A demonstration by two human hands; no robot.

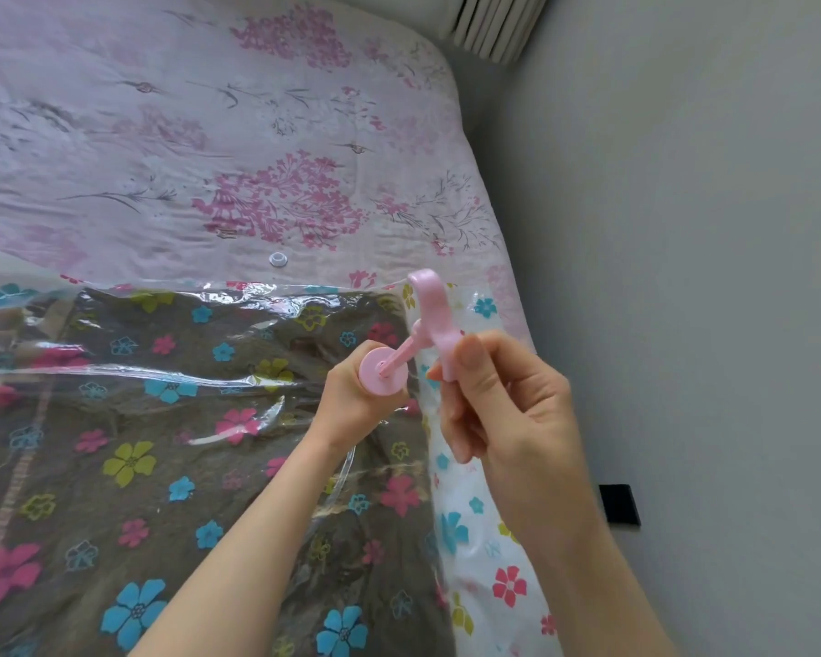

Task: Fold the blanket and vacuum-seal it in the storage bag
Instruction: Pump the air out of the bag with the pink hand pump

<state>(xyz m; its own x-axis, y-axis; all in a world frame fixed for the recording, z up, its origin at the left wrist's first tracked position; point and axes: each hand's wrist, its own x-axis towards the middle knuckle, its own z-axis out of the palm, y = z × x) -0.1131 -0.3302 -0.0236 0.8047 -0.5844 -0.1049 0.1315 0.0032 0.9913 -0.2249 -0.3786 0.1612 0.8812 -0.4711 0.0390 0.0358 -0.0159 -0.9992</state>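
A clear storage bag (pixel 475 514) printed with coloured flowers lies on the bed, with the dark grey folded blanket (pixel 162 419) inside it. A pink hand pump (pixel 384 372) stands upright on the bag. My left hand (pixel 356 405) grips the pump's cylinder from below its round top. My right hand (pixel 498 400) holds the pink T-shaped handle (pixel 430 320), which is pulled up and out on its rod. The pump's lower end and the bag's valve are hidden behind my left hand.
The bed (pixel 209 135) has a pale sheet with pink flower prints. A small clear valve cap (pixel 278 259) lies on the sheet beyond the bag. Grey floor is to the right, with a black object (pixel 619 504) and a radiator (pixel 498 21) at the top.
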